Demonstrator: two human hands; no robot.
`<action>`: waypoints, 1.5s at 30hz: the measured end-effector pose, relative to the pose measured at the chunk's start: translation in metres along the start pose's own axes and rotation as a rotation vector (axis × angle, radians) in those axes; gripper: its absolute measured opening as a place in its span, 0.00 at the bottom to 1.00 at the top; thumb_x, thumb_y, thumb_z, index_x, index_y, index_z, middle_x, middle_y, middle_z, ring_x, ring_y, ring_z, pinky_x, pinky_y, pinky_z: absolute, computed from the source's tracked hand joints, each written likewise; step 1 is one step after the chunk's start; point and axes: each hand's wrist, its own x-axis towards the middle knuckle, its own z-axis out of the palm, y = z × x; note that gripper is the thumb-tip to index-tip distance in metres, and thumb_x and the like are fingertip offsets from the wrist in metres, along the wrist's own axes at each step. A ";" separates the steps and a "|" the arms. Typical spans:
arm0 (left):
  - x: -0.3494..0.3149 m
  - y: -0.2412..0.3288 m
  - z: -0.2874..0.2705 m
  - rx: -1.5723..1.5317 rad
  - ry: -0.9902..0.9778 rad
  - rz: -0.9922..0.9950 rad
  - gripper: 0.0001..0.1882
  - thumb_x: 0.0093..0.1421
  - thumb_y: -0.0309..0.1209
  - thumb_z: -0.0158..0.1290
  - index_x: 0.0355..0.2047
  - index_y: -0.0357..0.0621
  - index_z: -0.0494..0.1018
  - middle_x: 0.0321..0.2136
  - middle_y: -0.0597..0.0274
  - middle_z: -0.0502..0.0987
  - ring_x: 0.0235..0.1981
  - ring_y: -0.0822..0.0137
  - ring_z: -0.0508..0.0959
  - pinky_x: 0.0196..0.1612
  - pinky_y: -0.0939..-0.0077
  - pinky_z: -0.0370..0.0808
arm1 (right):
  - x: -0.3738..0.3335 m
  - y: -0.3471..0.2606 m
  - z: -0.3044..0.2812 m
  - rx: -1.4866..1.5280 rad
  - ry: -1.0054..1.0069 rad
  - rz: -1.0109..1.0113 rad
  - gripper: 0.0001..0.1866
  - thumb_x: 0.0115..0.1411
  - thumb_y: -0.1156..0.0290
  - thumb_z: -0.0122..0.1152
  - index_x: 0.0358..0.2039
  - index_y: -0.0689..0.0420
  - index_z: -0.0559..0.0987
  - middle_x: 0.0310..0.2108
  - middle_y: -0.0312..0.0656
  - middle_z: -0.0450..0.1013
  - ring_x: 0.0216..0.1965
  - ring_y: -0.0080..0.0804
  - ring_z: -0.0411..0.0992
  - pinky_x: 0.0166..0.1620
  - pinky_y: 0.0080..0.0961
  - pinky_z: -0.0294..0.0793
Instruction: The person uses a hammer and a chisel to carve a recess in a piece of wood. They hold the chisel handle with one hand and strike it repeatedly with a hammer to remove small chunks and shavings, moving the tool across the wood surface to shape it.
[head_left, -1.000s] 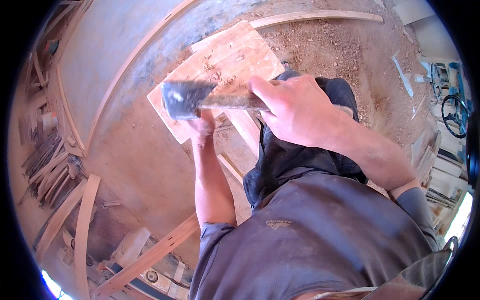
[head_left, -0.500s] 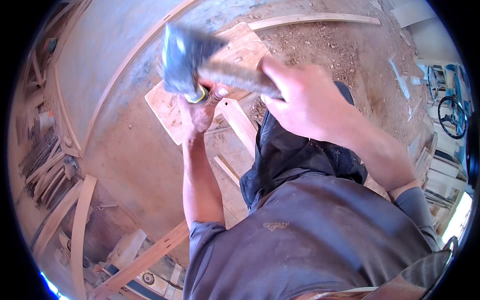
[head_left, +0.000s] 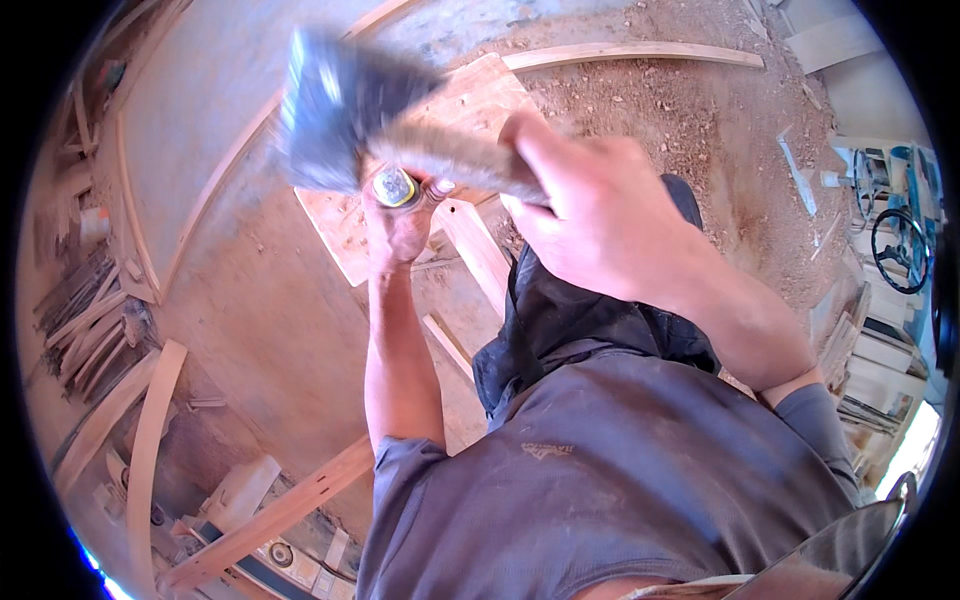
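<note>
My right hand (head_left: 605,215) is wrapped round the wooden handle of a hatchet (head_left: 455,158). Its dark metal head is blurred by motion and hangs above and just left of my left hand (head_left: 397,238). My left hand grips an upright chisel (head_left: 395,187); only the round, yellow-rimmed top of its handle shows, and its blade is hidden below my fingers. Under both hands lies a pale wooden board (head_left: 497,92), partly covered by the hatchet. A narrow timber with a small dark hole (head_left: 478,250) runs from beside my left hand toward my legs.
A long timber (head_left: 640,55) lies on the dirt floor at the far side. Wood offcuts (head_left: 95,325) are heaped at the left. A slotted beam (head_left: 290,510) stretches across the lower left. At the right are a black handwheel (head_left: 900,250) and stacked boards.
The hatchet head has swung a little up and to the left, uncovering more of the chisel's top. My right hand has shifted slightly left. My left hand keeps its grip in place.
</note>
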 end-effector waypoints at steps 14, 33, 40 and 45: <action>-0.007 0.012 0.033 -0.018 0.231 0.135 0.06 0.59 0.24 0.64 0.31 0.40 0.77 0.26 0.67 0.75 0.27 0.73 0.73 0.32 0.75 0.70 | -0.062 0.063 0.054 0.240 -0.074 0.296 0.14 0.59 0.74 0.64 0.43 0.61 0.72 0.24 0.54 0.72 0.25 0.56 0.75 0.30 0.47 0.73; 0.024 0.013 -0.022 -0.436 0.146 0.200 0.05 0.66 0.28 0.55 0.41 0.43 0.76 0.28 0.59 0.72 0.29 0.65 0.71 0.31 0.70 0.72 | -0.109 0.155 0.098 0.863 -0.275 1.139 0.15 0.56 0.76 0.64 0.42 0.67 0.73 0.21 0.40 0.72 0.18 0.26 0.71 0.21 0.26 0.71; 0.027 0.008 -0.009 -0.290 0.266 0.287 0.08 0.64 0.27 0.53 0.25 0.45 0.71 0.16 0.65 0.64 0.18 0.69 0.65 0.21 0.73 0.67 | -0.109 0.159 0.099 0.864 -0.303 1.151 0.15 0.57 0.77 0.64 0.43 0.67 0.73 0.21 0.39 0.71 0.18 0.25 0.71 0.21 0.25 0.70; 0.029 -0.002 -0.008 -0.257 0.206 0.253 0.05 0.64 0.27 0.52 0.29 0.44 0.71 0.17 0.65 0.65 0.18 0.69 0.65 0.21 0.73 0.68 | -0.106 0.156 0.096 0.879 -0.303 1.161 0.16 0.57 0.76 0.64 0.43 0.67 0.72 0.22 0.39 0.71 0.18 0.25 0.71 0.21 0.25 0.70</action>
